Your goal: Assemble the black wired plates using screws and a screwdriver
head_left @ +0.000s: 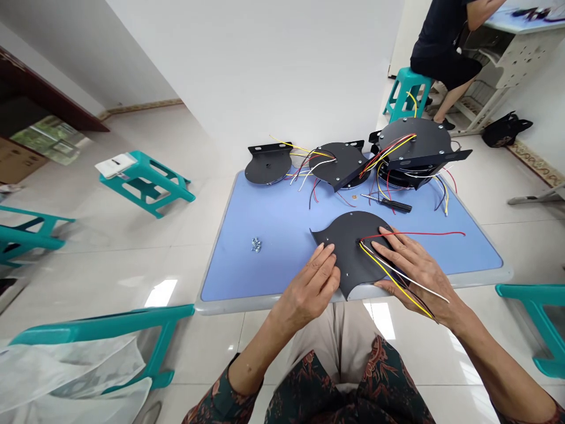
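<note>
L hand (311, 288) lay flat on black disc (353, 247), fingers together, pressing, not gripping. R hand (417, 271) rested on disc too, fingers slightly apart, wires (410, 234) coming out of hole by them. Disc sat at near edge of table (265, 303), both hands steadying it. Screwdriver (391, 203) & screws (256, 244) lay nearby, more discs (339, 165) beyond.
</note>
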Demonstrator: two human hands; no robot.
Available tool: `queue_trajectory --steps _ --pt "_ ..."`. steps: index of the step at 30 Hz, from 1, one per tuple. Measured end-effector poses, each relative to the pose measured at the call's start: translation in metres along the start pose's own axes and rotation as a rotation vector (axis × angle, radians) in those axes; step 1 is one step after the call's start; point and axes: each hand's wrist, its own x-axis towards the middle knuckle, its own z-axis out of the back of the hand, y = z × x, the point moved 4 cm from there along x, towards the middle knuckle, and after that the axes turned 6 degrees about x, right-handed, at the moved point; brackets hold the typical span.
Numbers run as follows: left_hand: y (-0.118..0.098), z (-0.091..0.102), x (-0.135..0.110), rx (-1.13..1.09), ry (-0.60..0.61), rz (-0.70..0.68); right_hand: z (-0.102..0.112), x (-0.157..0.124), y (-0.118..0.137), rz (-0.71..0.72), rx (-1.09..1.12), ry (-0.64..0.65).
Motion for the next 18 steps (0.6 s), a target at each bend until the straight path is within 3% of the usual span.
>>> queue_trajectory --steps 18 --pt "-0.0036 -0.0023 0.0022 0.050 0.016 -0.011 -0.0026 -0.0007 -0.0030 -0.009 0.005 0.030"
